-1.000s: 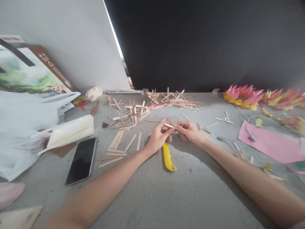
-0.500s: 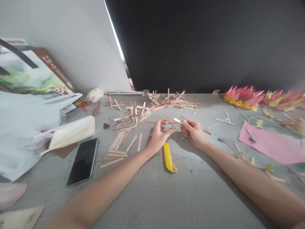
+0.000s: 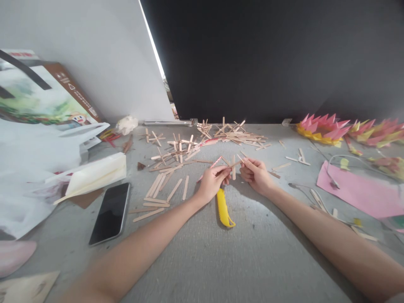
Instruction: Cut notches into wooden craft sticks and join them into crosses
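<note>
One phone (image 3: 110,213) at near left, set apart, perhaps to leave the sticks room; loose sticks (image 3: 159,186) farther right, laid flat, seemingly for easy picking; crossed sticks (image 3: 234,172) pinched at centre in the left hand (image 3: 213,181), apparently to steady them; cutter (image 3: 224,209) just nearer, likely for quick reach; single stick (image 3: 240,158) pinched in the right hand (image 3: 255,174), tip leftward, seemingly for fine control; paper flowers (image 3: 323,128) at far right.
</note>
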The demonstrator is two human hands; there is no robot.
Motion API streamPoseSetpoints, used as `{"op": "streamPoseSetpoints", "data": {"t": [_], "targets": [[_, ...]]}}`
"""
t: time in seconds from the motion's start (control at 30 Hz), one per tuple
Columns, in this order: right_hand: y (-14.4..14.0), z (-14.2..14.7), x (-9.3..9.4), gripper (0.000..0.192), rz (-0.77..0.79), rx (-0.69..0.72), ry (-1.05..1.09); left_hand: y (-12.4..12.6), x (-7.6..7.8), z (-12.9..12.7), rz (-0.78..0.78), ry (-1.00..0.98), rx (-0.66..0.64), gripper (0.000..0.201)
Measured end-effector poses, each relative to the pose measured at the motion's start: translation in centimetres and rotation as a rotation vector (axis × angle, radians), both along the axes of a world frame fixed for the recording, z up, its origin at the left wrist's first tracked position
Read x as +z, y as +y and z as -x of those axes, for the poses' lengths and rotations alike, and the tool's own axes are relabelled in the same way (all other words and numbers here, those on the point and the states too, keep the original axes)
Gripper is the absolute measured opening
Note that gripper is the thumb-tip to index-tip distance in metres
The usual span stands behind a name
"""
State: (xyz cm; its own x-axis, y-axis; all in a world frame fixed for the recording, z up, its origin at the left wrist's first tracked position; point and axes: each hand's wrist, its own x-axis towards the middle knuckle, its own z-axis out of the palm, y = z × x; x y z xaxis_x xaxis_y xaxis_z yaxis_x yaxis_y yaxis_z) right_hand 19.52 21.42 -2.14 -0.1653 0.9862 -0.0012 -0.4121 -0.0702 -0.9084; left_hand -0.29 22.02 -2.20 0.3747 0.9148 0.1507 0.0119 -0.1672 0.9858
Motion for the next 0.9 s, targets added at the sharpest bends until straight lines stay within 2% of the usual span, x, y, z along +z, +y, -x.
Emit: {"op": "streamPoseSetpoints", "data": {"t": [0.23, 0.43, 0.67, 0.8, 0.9], "targets": [[0.28, -0.55, 0.02, 0.042, -0.014, 0.102, -0.006, -0.45, 0.5, 0.05, -0.002, -0.015, 0.011, 0.046], [0.49, -0.63, -0.02, 0.044, -0.013, 0.152, -0.063, 0.1, 0.39, 0.05, -0.012, -0.038, 0.075, 0.046], [0.48, -0.75, 0.09, 0.046, -0.018, 0.156, -0.1, 0.11, 0.37, 0.08, -0.014, -0.037, 0.07, 0.041], [0.28, -0.59, 0.33, 0.046, -0.014, 0.16, -0.078, -0.18, 0.43, 0.09, 0.018, -0.028, 0.002, 0.04], [0.06, -0.41, 0.59, 0.045, -0.017, 0.182, -0.083, -0.22, 0.47, 0.1, 0.024, -0.04, 0.0, 0.04]]}}
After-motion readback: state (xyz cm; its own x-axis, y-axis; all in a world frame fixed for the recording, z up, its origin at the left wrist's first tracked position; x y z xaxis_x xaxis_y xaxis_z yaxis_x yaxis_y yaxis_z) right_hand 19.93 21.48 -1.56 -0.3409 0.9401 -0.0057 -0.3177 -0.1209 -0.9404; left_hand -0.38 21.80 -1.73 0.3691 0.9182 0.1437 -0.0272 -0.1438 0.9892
